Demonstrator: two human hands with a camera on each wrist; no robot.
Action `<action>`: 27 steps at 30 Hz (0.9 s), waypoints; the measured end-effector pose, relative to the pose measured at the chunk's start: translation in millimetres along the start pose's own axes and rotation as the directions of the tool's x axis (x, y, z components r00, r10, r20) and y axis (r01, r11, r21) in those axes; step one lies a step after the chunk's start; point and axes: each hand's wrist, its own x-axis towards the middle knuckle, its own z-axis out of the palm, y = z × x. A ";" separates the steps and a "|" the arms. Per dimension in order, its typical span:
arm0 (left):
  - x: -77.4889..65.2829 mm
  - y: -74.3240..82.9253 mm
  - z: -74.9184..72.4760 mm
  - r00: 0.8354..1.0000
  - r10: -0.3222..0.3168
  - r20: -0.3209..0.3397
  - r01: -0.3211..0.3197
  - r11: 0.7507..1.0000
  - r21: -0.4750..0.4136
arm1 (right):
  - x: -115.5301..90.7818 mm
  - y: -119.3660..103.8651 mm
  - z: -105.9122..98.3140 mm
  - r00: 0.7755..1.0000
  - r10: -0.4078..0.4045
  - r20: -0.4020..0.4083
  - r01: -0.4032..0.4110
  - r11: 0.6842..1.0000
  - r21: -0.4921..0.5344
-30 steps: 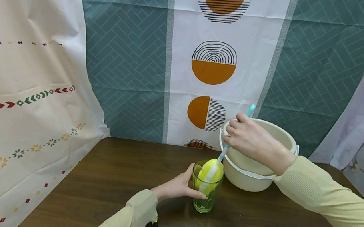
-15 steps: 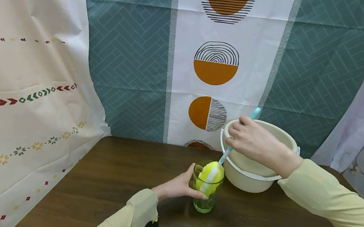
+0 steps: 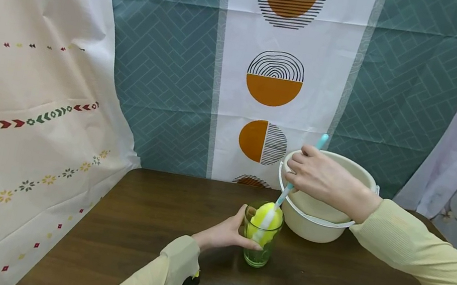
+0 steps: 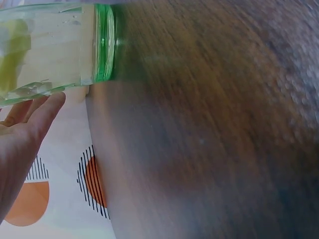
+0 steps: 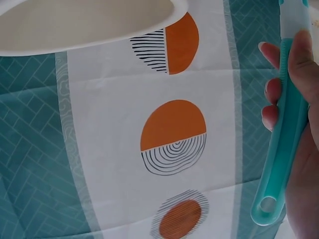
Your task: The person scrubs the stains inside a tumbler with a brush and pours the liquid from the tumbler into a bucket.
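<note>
A greenish drinking glass (image 3: 256, 258) stands upright on the dark wooden table. My left hand (image 3: 225, 233) grips its left side, thumb in front and fingers behind. In the left wrist view the clear green base of the glass (image 4: 60, 55) shows close up, with fingers along its side. Inside the glass is the yellow and white sponge head of a bottle brush (image 3: 265, 218). My right hand (image 3: 323, 177) holds the brush by its turquoise handle, which slants up to the right. The right wrist view shows fingers and thumb wrapped round that handle (image 5: 281, 149).
A cream bucket (image 3: 309, 228) with a white handle stands behind and right of the glass, under my right forearm. Patterned cloth (image 3: 162, 49) hangs behind the table (image 3: 140, 229). A pale embroidered cloth (image 3: 20, 126) drapes along the left side.
The top of the brush handle has swung slightly right with my right hand, and the sponge sits a little lower in the glass. My left hand keeps its grip on the glass.
</note>
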 end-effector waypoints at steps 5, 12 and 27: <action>-0.6 1.5 -0.2 1.000 -0.010 0.002 0.010 1.000 -0.004 | 0.3 0.9 1.4 1.000 0.001 -0.017 -0.001 1.000 0.013; -0.7 1.4 0.4 1.000 -0.011 -0.002 0.011 1.000 -0.001 | -0.9 0.9 7.3 0.999 0.021 -0.046 -0.020 0.999 0.029; 1.3 0.8 1.3 1.000 0.019 0.003 -0.019 0.999 -0.041 | -5.1 1.8 11.0 0.997 0.069 -0.041 -0.069 0.997 0.017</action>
